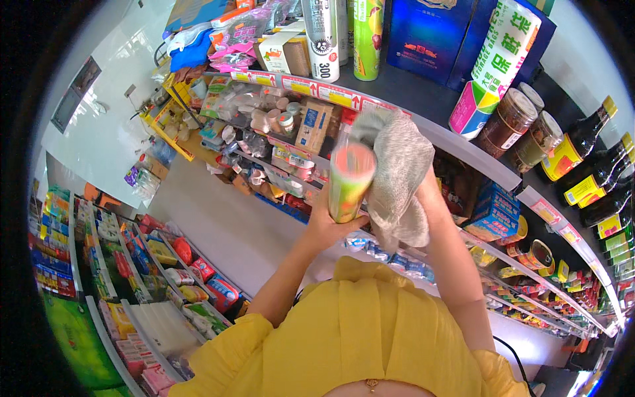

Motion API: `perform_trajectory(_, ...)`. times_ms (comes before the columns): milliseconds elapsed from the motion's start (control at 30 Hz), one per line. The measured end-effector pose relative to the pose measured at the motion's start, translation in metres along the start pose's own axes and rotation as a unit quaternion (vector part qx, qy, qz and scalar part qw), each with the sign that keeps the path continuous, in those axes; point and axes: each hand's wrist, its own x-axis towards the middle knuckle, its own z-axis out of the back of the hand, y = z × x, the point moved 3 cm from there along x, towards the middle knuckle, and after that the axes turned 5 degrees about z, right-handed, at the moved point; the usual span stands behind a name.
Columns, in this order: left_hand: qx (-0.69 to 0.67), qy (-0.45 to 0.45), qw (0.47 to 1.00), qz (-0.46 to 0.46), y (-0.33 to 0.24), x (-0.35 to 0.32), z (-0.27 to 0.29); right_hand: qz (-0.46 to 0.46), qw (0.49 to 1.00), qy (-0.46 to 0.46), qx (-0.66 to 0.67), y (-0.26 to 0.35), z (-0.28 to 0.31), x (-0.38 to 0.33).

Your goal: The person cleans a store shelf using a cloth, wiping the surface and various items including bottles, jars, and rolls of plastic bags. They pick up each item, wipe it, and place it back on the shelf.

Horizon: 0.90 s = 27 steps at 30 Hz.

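My left hand (pixel 323 226) is wrapped round the lower part of a green and yellow cylinder (pixel 349 188) with a reddish-pink round end. The cylinder is tilted up toward me. Just to its right, a grey cloth (pixel 400 178) is bunched in my right hand (pixel 428 192). The cloth hides most of that hand's fingers, and its left edge lies against the cylinder's side. Blur at the cloth's upper end hides its exact outline there. Both hands are in front of the shelf edge, at chest height.
On the upper shelf (pixel 423 106) stand a green tube (pixel 368 40), a white tube (pixel 322 40), a blue box (pixel 423 40), a white-green roll (pixel 496 66), lidded jars (pixel 508 120) and dark bottles (pixel 579 142). Packed goods fill the lower shelves. A second rack (pixel 142 264) stands left across the aisle floor (pixel 211 198).
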Motion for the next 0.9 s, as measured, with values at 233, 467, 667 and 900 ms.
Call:
perform_trajectory(233,-0.227,-0.089,0.970,0.008,0.062,0.004,-0.004,0.361,0.844,0.108,-0.383,-0.031,-0.051,-0.039)
perform_trajectory(467,-0.251,-0.280,0.923,0.084,0.011,0.033,0.012,0.084,0.926,0.036,-0.366,-0.025,-0.066,-0.050)
perform_trajectory(667,-0.286,-0.268,0.909,0.141,0.019,0.038,0.015,0.147,0.890,0.106,-0.418,-0.083,-0.036,-0.080)
perform_trajectory(900,-0.374,-0.259,0.880,0.138,0.022,0.048,0.039,0.049,0.871,0.155,-0.464,-0.047,-0.013,-0.078)
